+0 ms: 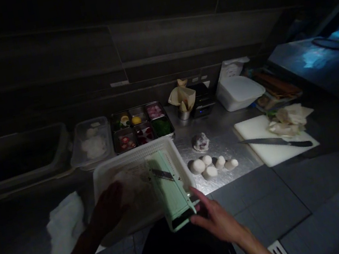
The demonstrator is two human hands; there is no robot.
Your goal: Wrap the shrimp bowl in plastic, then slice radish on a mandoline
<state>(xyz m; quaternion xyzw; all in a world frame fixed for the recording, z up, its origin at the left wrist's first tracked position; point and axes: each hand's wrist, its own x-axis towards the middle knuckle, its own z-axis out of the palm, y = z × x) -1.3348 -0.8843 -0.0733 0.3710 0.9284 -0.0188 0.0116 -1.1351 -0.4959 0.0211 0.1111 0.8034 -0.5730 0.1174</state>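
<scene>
The right hand, fingers spread, touches the near end of the green mandoline slicer, which leans on the white basket's 5 o'clock rim. The left hand rests inside at 7 o'clock, its grip too dark to tell.

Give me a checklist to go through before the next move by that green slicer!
1. The green slicer leans on the rim of the white basket: ok.
2. The right hand is at the slicer's lower end, firm hold: cannot tell.
3. The left hand is inside the basket, apart from the blade: ok.
4. The knife lies flat on the cutting board, away from both hands: ok.
5. Enough light to see the blade: not ok, very dim.
</scene>
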